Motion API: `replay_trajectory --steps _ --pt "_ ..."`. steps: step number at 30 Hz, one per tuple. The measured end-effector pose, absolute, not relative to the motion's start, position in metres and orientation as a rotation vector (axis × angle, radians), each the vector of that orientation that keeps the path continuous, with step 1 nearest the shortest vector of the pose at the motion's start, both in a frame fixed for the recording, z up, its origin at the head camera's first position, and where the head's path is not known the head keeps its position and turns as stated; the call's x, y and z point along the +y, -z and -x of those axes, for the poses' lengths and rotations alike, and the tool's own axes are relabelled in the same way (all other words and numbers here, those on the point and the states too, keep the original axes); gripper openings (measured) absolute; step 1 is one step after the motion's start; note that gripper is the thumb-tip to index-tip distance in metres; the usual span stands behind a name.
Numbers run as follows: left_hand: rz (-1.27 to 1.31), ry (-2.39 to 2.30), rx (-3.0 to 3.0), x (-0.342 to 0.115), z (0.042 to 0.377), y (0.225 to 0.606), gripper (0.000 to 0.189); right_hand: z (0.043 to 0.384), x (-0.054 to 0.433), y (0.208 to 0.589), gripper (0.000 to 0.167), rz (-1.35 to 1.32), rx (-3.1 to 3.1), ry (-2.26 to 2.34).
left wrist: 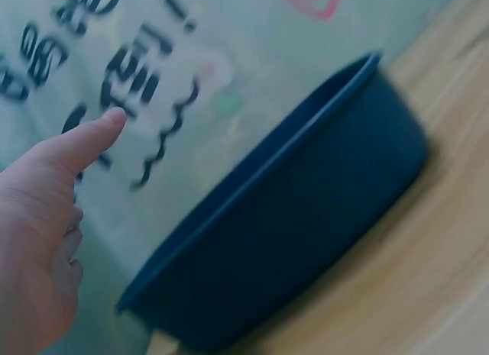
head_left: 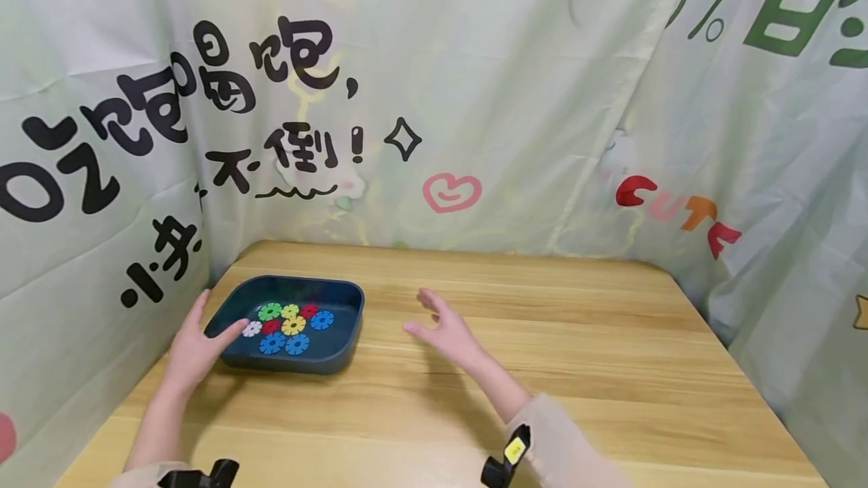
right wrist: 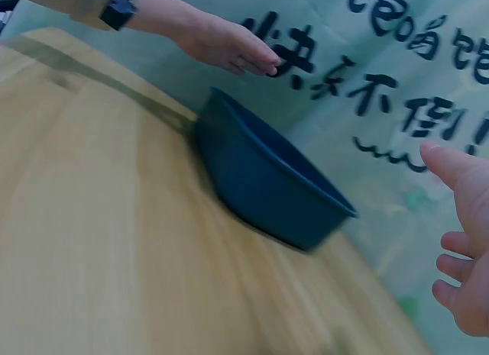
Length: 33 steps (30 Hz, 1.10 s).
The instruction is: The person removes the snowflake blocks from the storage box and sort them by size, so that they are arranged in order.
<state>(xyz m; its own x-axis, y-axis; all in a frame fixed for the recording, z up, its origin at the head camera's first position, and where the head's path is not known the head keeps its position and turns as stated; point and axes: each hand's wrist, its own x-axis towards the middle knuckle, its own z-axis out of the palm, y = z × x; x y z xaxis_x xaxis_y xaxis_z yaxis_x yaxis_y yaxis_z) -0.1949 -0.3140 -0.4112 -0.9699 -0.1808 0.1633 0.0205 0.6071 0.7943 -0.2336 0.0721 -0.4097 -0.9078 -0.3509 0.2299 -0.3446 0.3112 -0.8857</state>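
A dark blue rectangular tray (head_left: 285, 364) stands on the left part of the table. Inside lie several notched, flower-like discs: green (head_left: 269, 312), yellow (head_left: 294, 325), red (head_left: 271, 327), white (head_left: 252, 329) and blue (head_left: 297, 344). My left hand (head_left: 192, 349) hovers at the tray's left side, thumb and fingers spread, holding nothing; whether it touches the rim I cannot tell. To the right of the tray, well apart from it, my right hand (head_left: 450, 333) is raised above the table with nothing in it. Both wrist views show the tray's outer wall (left wrist: 290, 217), its contents hidden.
The light wooden table (head_left: 576, 337) reaches back to a printed fabric curtain (head_left: 515, 96) that hangs behind it and along both sides. Black wrist devices sit on both sleeves, the right one (head_left: 505, 458) with a yellow label.
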Motion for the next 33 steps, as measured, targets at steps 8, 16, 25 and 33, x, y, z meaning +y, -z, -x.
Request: replay_trajectory --steps 8,16,25,33 --pt "-0.190 1.437 -2.712 -0.355 0.190 0.435 0.095 0.235 0.022 0.427 0.076 0.604 2.479 1.613" --pt "-0.147 1.750 -2.629 -0.361 0.193 0.451 0.089 0.230 -0.011 0.438 0.079 0.495 2.474 1.593" --pt "-0.157 1.766 -2.606 -0.358 0.198 0.454 0.084 0.232 -0.028 0.445 0.076 0.479 2.549 1.540" --pt "-0.115 1.809 -2.577 -0.349 0.196 0.456 0.083 0.233 -0.028 0.446 0.071 0.467 2.628 1.478"
